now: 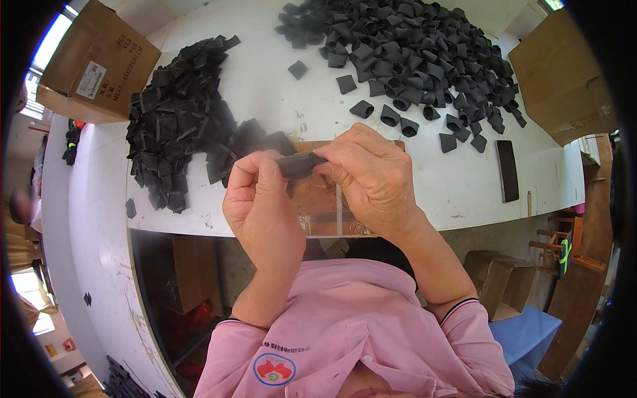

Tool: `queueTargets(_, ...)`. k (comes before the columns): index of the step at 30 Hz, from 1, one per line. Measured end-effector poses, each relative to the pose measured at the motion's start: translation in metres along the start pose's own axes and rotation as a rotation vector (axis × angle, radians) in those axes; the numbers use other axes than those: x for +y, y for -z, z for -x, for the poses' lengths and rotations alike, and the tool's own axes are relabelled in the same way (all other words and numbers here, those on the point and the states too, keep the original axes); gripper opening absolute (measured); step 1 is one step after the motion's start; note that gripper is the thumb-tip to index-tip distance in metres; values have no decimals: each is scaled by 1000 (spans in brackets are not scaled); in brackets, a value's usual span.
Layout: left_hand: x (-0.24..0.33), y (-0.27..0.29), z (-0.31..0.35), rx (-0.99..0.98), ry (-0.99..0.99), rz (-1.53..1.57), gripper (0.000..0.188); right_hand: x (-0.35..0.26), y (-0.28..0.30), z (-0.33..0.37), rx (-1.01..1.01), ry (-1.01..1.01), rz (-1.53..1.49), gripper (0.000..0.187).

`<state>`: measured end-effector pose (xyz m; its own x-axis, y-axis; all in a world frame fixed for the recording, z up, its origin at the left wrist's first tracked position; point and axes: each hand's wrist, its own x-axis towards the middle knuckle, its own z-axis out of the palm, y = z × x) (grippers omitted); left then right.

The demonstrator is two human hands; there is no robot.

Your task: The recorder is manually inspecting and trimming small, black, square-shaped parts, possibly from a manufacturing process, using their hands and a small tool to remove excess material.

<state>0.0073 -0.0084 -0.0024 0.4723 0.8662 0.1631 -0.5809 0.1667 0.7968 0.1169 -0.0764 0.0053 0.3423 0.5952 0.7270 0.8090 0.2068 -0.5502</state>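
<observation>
Between my two hands, above the table, is a small black sleeve-like piece of soft material (298, 165). My left hand (262, 205) pinches its left end between thumb and fingers. At the right end, the fingertips of my right hand (371, 176) are closed on the same piece. Beneath my hands lies a brown board (317, 202) at the table's front edge. Left of it spreads a heap of flat black pieces (176, 126). Farther off to the right is a large heap of short black tubes (411, 56), several with their round openings showing.
Cardboard boxes stand at the far left (99, 63) and far right (564, 76) of the white table (265, 86). A dark phone (507, 171) lies near the right end. Below on the right are an opened carton (497, 282) and a wooden stool (564, 245).
</observation>
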Motion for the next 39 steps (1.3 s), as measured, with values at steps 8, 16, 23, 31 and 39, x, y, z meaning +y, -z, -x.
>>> queueTargets(8,-1,10,8,3,-27,-161,9,-3,-2,6,-45,-29,-48,13)
queueTargets(16,-4,111,28,287,-193,-980,22,9,37,-15,244,-587,-396,24)
queueTargets(23,-22,174,51,274,201,-1484,25,-6,-1,70,-196,-936,-468,20)
queueTargets(31,-23,167,54,315,11,-1034,7,-21,-34,98,-533,-840,-478,21)
queueTargets(39,-18,111,36,-380,-40,-817,13,-25,-41,88,-352,-705,-378,27)
